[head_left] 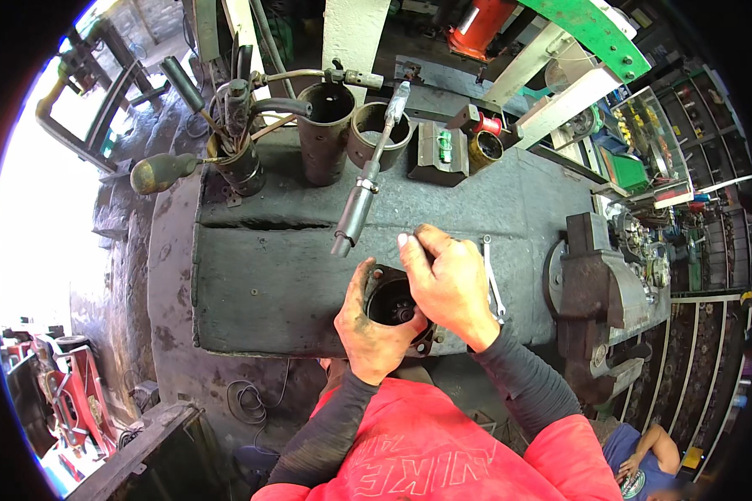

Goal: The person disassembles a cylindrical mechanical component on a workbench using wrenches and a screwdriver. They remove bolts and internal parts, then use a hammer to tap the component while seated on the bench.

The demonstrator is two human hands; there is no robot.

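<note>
At the near edge of the workbench point(267, 313), my left hand point(372, 334) grips a dark round metal housing point(380, 286) by its side, thumb and fingers spread around the rim. The housing has a flange with bolt holes, and a toothed part point(403, 313) shows inside its bore. My right hand point(451, 280) is closed above the housing's right side, thumb against curled fingers; whatever it may pinch is hidden. A combination wrench point(490, 271) lies just right of that hand. Farther off, a long metal rod with a thick sleeve point(358, 213) points toward me.
Behind stand metal cylinders point(322, 146), a can of tools point(241, 167) with a screwdriver point(165, 173) sticking out, and a dark metal block point(437, 159). A large bench vise point(597, 284) sits at right. Another person point(643, 455) is at the lower right.
</note>
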